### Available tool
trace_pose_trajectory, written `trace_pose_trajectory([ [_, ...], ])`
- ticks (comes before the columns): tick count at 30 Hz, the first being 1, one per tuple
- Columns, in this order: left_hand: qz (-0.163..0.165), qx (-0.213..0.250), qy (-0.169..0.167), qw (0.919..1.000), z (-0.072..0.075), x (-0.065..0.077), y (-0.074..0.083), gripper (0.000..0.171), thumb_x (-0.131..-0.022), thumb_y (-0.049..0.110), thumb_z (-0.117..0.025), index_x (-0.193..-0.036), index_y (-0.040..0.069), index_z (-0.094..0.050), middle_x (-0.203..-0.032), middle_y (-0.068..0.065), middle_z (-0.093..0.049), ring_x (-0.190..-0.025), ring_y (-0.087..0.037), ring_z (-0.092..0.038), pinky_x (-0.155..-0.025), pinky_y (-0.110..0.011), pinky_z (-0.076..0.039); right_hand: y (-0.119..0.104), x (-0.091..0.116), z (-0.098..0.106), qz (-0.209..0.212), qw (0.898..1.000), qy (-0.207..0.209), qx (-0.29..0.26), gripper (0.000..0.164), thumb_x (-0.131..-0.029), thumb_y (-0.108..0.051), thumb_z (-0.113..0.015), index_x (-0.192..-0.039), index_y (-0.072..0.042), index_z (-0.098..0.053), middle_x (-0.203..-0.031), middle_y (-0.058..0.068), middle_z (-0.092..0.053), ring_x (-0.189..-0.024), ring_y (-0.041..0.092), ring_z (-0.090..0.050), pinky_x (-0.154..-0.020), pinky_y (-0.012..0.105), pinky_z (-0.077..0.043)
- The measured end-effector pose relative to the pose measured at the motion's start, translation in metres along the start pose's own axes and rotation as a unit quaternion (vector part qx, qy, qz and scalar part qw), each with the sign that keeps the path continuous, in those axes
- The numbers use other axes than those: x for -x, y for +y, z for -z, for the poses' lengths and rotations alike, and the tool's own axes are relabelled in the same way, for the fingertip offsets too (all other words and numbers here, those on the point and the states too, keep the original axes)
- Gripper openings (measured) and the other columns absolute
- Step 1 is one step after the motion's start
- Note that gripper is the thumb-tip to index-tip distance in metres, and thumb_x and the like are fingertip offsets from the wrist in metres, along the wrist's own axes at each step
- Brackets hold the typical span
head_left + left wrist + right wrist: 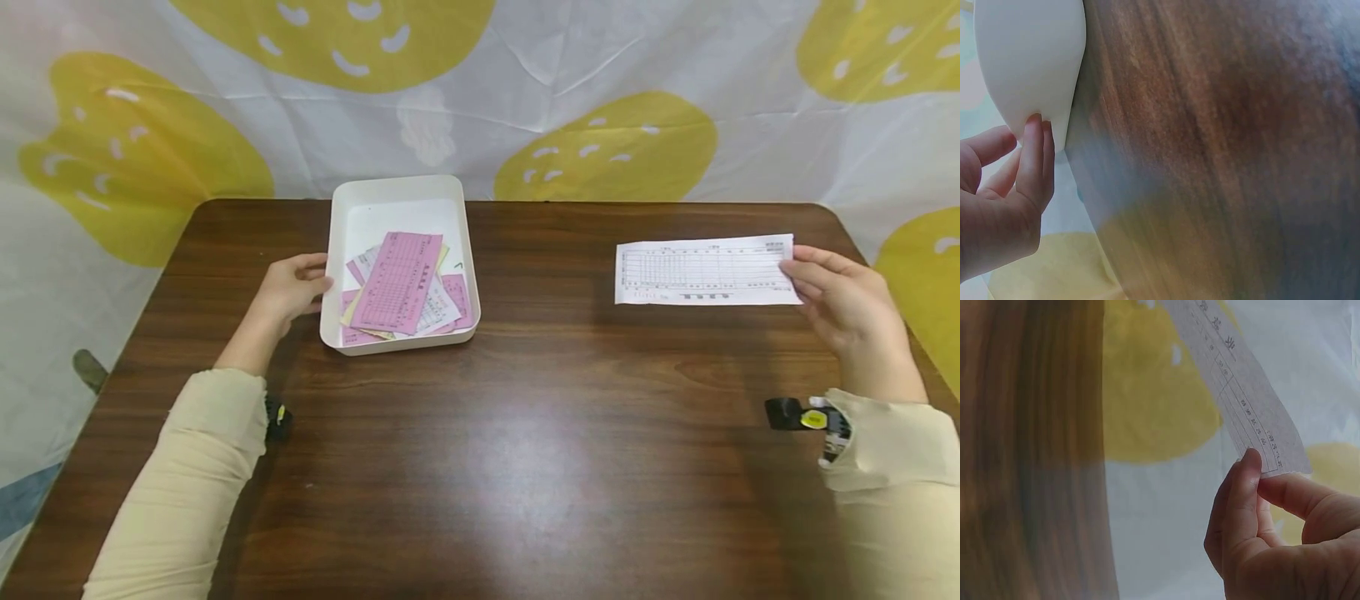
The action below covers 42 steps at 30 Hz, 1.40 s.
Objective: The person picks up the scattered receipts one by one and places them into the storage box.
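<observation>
A white tray sits at the back of the table, left of the middle. Pink, white and yellow printed paper slips lie loosely piled inside it, a pink slip on top. My left hand holds the tray's left side; in the left wrist view its thumb and fingertips meet the tray wall. Over at the right, my right hand pinches one end of a white printed slip between thumb and fingers. That slip stretches leftward above the table, its print upside down in the head view.
The brown wooden table ends at the back against a white cloth with yellow potato-like shapes. Black wrist devices show at both sleeves, the right one more fully.
</observation>
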<state>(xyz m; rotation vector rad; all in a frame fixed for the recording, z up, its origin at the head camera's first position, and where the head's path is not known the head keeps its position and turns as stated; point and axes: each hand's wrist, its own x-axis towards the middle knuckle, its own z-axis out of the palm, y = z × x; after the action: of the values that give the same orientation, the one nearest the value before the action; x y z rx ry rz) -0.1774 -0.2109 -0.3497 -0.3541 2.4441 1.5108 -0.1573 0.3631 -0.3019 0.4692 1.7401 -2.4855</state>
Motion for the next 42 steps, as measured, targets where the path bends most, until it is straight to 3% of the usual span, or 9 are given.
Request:
trace_pose_trajectory([
  [7, 0.004, 0.001, 0.001, 1.0000, 0.000, 0.002, 0.001, 0.052, -0.100, 0.006, -0.042, -0.149, 0.000, -0.028, -0.144, -0.027, -0.042, -0.125, -0.033, -0.047, -0.103, -0.046, -0.049, -0.001, -0.006, -0.039, 0.032, 0.999, -0.028, -0.030, 0.018, -0.084, 0.010, -0.064, -0.082, -0.006, -0.072, -0.074, 0.003, -0.072, -0.066, 0.009, -0.068, -0.055, 0.018, -0.055],
  [12, 0.004, 0.004, 0.001, 1.0000, 0.000, 0.002, 0.002, 0.052, -0.100, 0.006, -0.042, -0.149, 0.000, -0.028, -0.144, -0.027, -0.041, -0.126, -0.035, -0.047, -0.104, -0.046, -0.048, -0.001, -0.009, -0.067, 0.059, 0.997, -0.046, -0.020, 0.018, -0.085, 0.011, -0.062, -0.081, -0.005, -0.071, -0.073, 0.003, -0.071, -0.062, 0.010, -0.067, -0.053, 0.018, -0.055],
  [19, 0.002, 0.001, 0.001, 1.0000, -0.001, 0.002, 0.003, 0.051, -0.100, 0.006, -0.042, -0.149, 0.000, -0.028, -0.144, -0.027, -0.041, -0.125, -0.034, -0.047, -0.104, -0.046, -0.048, -0.001, -0.013, -0.101, 0.059, 0.995, -0.067, -0.041, 0.017, -0.085, 0.012, -0.061, -0.082, -0.003, -0.069, -0.073, 0.006, -0.070, -0.061, 0.012, -0.067, -0.053, 0.020, -0.056],
  [29, -0.001, 0.002, -0.004, 1.0000, -0.003, -0.001, 0.003, 0.052, -0.100, 0.006, -0.043, -0.149, 0.000, -0.028, -0.144, -0.027, -0.042, -0.125, -0.033, -0.047, -0.104, -0.046, -0.048, 0.009, -0.014, -0.152, 0.082, 0.995, -0.047, 0.034, 0.016, -0.086, 0.005, -0.063, -0.081, -0.010, -0.068, -0.075, -0.002, -0.067, -0.065, 0.007, -0.063, -0.057, 0.016, -0.054],
  [42, -0.003, -0.001, -0.005, 1.0000, -0.001, 0.000, 0.002, 0.052, -0.099, 0.006, -0.042, -0.149, 0.000, -0.027, -0.143, -0.028, -0.042, -0.124, -0.033, -0.047, -0.104, -0.048, -0.048, 0.057, -0.022, -0.226, 0.079, 0.991, -0.037, 0.103, 0.016, -0.088, 0.005, -0.059, -0.086, -0.010, -0.060, -0.069, -0.005, -0.055, -0.059, 0.004, -0.054, -0.052, 0.012, -0.047],
])
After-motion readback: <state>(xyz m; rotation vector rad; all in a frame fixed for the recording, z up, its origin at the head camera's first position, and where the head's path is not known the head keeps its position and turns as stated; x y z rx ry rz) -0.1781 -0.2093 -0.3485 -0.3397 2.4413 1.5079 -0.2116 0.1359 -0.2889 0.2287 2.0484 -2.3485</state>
